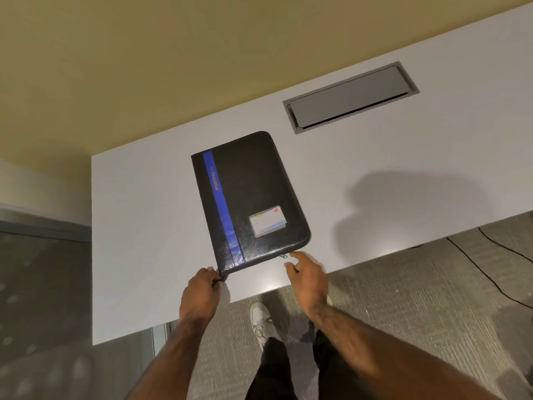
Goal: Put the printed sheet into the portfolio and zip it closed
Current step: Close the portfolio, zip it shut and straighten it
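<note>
A black portfolio (253,194) with a blue stripe and a card pocket lies closed on the white table (375,157). My left hand (200,290) pinches the portfolio's near left corner. My right hand (308,278) hovers at the near edge with fingers apart, the forefinger pointing at the metal zip pull (283,256). No printed sheet is in view.
A grey cable hatch (350,98) is set into the table at the back right. Black cables (473,261) run over the carpet to the right. My legs and a white shoe (261,319) stand at the table's near edge. A yellow wall lies behind.
</note>
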`<state>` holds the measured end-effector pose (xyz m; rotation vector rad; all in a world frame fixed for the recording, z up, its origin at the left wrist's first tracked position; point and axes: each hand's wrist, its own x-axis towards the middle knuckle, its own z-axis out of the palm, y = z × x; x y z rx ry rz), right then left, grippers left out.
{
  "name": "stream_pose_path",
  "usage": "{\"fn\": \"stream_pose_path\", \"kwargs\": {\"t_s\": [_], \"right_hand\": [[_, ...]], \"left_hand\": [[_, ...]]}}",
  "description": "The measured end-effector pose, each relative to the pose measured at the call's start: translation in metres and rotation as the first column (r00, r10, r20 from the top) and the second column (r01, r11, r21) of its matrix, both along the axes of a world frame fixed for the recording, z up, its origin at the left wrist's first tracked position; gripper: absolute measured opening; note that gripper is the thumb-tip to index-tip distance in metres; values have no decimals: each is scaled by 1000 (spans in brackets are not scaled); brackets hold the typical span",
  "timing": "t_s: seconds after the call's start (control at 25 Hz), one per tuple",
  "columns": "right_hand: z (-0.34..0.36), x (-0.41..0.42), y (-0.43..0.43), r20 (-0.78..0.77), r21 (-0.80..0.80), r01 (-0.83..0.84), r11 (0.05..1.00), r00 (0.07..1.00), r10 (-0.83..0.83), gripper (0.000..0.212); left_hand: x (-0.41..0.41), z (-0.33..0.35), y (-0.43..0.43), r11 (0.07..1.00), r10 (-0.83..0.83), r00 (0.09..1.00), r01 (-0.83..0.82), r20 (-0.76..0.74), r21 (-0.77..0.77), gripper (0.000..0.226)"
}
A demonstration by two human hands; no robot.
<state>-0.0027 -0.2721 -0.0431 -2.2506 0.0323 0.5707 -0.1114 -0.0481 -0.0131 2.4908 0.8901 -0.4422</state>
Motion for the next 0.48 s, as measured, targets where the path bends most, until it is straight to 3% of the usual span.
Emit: {"fn": "stream_pose_path", "kwargs": {"t_s": [0.08,0.16,0.36,0.48], "right_hand": [[4,-4,16,-75,105,148,983,987,-141,15],[7,-4,30,-103,103,217,971,973,-207,9],[9,-2,43,-25,-80,128,989,991,-130,14],[7,3,37,34,-184,-3,983,999,9,19]], "left_hand": [[2,0,0,1000,-10,1000,10,-7,-3,14],[1,0,2,1000,-25,1000,24,-17,-4,13],[2,0,5,996,-83,996,84,-18,23,11],[2,2,7,994,-86,996,87,-24,66,11]]}}
